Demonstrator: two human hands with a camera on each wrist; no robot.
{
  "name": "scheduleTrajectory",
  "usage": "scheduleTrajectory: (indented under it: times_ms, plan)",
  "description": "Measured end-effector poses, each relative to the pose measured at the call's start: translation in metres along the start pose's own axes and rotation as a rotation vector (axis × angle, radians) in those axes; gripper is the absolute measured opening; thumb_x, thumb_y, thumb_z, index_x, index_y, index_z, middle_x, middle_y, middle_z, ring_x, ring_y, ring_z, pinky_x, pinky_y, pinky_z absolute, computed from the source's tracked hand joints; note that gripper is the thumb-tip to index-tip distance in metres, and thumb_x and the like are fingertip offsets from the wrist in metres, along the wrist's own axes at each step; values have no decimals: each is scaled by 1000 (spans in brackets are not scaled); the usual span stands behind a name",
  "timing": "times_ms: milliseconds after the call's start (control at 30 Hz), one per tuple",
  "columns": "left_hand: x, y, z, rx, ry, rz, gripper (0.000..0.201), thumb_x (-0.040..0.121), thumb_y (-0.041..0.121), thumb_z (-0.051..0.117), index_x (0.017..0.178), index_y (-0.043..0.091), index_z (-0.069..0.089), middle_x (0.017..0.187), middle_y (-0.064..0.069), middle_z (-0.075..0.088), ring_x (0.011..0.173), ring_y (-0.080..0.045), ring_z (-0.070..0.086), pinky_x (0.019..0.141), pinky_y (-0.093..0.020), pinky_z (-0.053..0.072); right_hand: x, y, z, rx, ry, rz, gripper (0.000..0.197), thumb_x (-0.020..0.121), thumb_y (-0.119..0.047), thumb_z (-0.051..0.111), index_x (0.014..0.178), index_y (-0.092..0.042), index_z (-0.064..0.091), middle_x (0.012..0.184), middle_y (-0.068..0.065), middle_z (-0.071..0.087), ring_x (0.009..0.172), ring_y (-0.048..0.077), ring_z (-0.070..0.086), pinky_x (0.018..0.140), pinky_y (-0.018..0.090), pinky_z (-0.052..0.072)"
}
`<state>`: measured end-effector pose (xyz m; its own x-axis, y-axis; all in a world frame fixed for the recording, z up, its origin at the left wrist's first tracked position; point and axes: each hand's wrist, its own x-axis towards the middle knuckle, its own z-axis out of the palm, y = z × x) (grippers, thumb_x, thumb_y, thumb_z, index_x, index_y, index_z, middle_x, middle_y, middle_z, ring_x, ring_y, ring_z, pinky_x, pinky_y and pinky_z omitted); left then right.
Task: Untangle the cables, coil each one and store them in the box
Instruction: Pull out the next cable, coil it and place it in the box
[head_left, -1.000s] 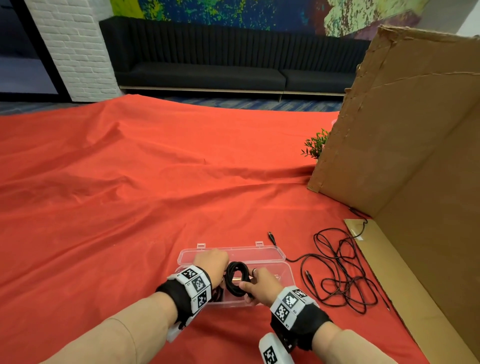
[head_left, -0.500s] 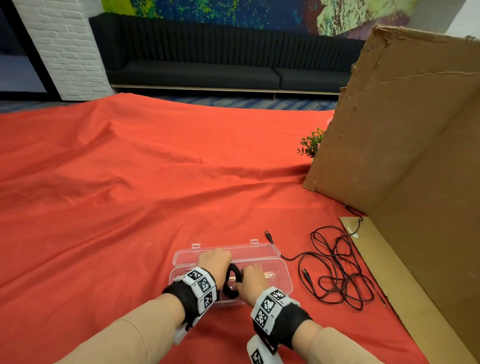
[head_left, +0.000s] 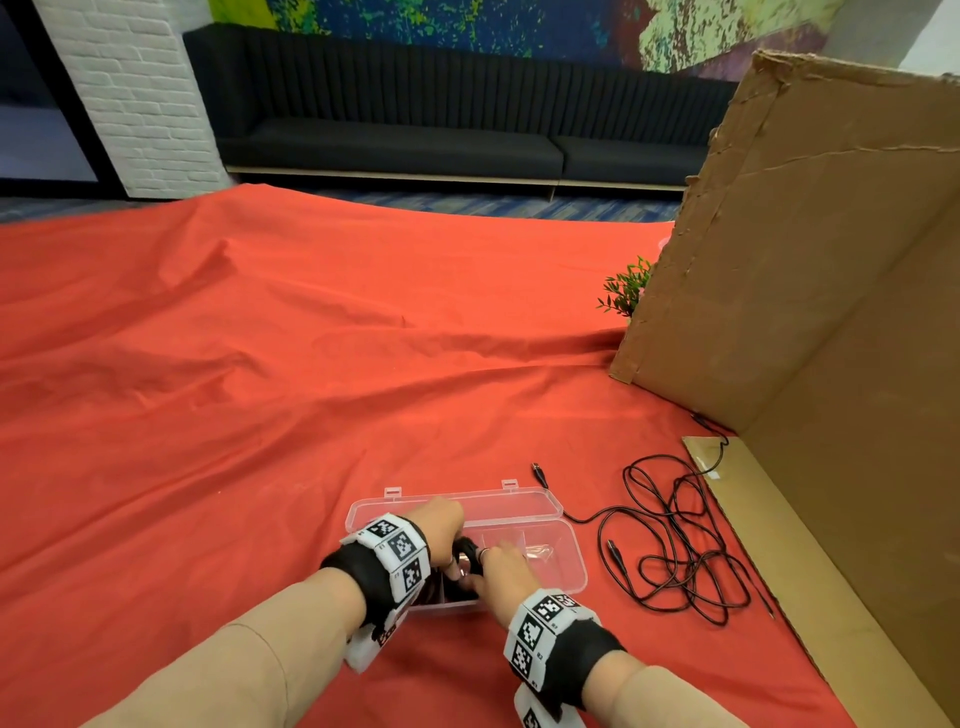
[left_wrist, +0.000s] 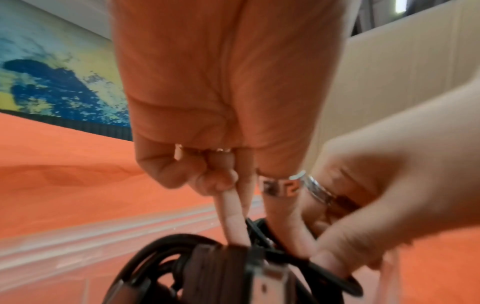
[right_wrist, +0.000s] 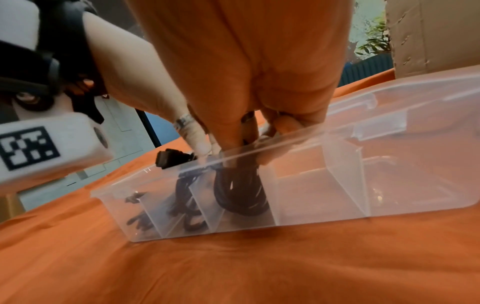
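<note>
The left hand (head_left: 441, 530) and right hand (head_left: 501, 571) together pinch a coiled black cable (right_wrist: 240, 191), lowering it into a middle compartment of the clear box (head_left: 574, 564); their fingers hide most of the coil from above. Compartments left of the hands hold more dark cables, indistinct through the plastic. Right of the hands, a tangled cable (head_left: 680, 551) lies on the red-draped worktop (head_left: 260, 395).

Lounge or office common area: a long dark upholstered sofa (head_left: 395, 140) lines the far wall beneath a colourful abstract mural (head_left: 467, 26), beside a white-painted brick pillar (head_left: 135, 98); patterned blue carpet (head_left: 493, 205) borders the red cloth (head_left: 260, 364) beyond its far edge.
</note>
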<state>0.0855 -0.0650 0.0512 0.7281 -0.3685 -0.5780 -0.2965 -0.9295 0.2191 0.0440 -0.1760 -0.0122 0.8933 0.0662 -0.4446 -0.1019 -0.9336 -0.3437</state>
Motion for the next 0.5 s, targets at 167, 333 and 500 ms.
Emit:
scheduleTrajectory:
  times_ms: [167,333,500]
  plan:
    - [8,-2,5,-50,45,-42,31,66,5,81,92,2,65,86,-13,59,85,-29,63,70,-35,49,1,4,-1,26,-15,-25,33,91,-24,55,113,0,59,122,18,54,111,29,54,91,33,41]
    - [12,-3,17,77,146,-48,32,74,4,71,103,4,60,115,-15,60,107,-32,59,81,-36,47,-2,9,-9,229,-21,-53,43,83,-18,65,123,-10,53,103,15,67,98,26,63,80,28,45]
    - [11,1,22,101,189,33,31,78,1,63,107,6,57,115,-16,59,107,-33,59,82,-36,47,-10,19,-23,374,-139,-65,48,79,-5,62,125,-13,48,82,-1,64,74,9,60,74,22,49]
